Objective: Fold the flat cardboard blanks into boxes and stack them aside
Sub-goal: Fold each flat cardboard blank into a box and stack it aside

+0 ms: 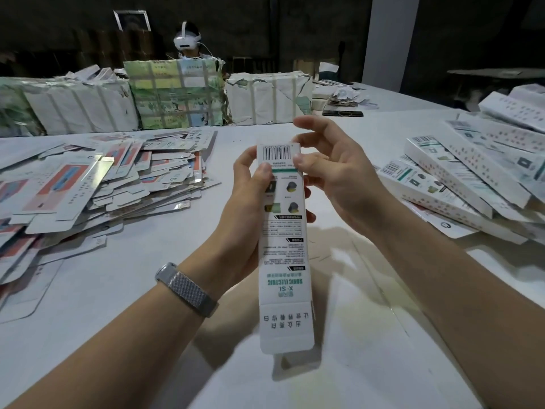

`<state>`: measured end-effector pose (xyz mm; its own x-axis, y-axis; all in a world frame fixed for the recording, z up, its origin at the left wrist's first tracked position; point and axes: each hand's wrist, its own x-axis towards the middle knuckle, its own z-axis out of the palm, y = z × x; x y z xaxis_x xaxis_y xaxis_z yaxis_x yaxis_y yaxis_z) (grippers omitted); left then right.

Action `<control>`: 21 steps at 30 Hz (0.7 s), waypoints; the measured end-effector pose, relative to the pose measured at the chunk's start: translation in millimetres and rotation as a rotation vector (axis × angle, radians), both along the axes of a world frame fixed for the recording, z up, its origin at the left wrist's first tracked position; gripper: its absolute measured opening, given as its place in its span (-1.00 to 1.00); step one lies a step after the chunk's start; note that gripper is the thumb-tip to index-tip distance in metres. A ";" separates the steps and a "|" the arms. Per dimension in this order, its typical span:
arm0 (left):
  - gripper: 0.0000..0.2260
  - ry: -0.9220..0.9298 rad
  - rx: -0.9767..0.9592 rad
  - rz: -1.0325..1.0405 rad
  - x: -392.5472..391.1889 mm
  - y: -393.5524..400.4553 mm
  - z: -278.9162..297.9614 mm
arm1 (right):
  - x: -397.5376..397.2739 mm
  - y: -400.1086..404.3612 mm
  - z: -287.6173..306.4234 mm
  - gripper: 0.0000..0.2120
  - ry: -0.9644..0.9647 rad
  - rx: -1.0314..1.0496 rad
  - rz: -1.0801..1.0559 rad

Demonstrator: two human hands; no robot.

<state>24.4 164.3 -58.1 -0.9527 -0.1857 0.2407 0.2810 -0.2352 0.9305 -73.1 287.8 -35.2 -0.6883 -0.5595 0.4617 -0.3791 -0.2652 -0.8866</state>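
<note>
1. Looking down from the head view, a long narrow white box (283, 246) is held upright above the white bench (339, 131), between the person's two hands.
2. The left hand (250, 199) grips the box from its left side near the top; its fingers (265, 172) curl round the edge and the thumb lies on the printed face just under the barcode.
3. The right hand (333, 172) touches the box at its upper right edge with the thumb tip, beside the barcode; its other fingers are spread loosely and curved, off the box.
4. The box shows its back panel with upside-down print, and a flap at its lower end hangs open toward the camera.
5. A grey mesh watch band (187, 289) sits on the left wrist.
6. A loose heap of flat blanks (97, 190) covers the left part of the bench, many showing orange and blue print.
7. A pile of folded boxes (466, 184) lies at the right side of the bench, overlapping one another at angles.
8. Wrapped and strapped bundles (177, 95) stand in a row across the far edge of the bench.
9. Behind the bundles sits another person wearing a white headset (186, 41).
10. A dark flat phone (342, 113) lies on the bench to the right of the bundles.
</note>
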 end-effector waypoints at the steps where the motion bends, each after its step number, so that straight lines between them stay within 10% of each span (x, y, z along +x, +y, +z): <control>1: -0.74 -0.001 -0.015 0.004 0.0 -1.1 -0.1 | -0.8 0.5 0.0 -0.67 -0.018 0.001 0.015; 12: -0.72 -0.032 -0.077 -0.056 1.3 -2.0 -1.1 | -2.2 -0.5 -1.9 -0.84 -0.135 -0.111 0.000; 21: -0.73 -0.065 -0.051 -0.090 0.8 -2.3 -3.9 | -3.2 -4.8 -4.1 -0.61 -0.268 -0.143 0.043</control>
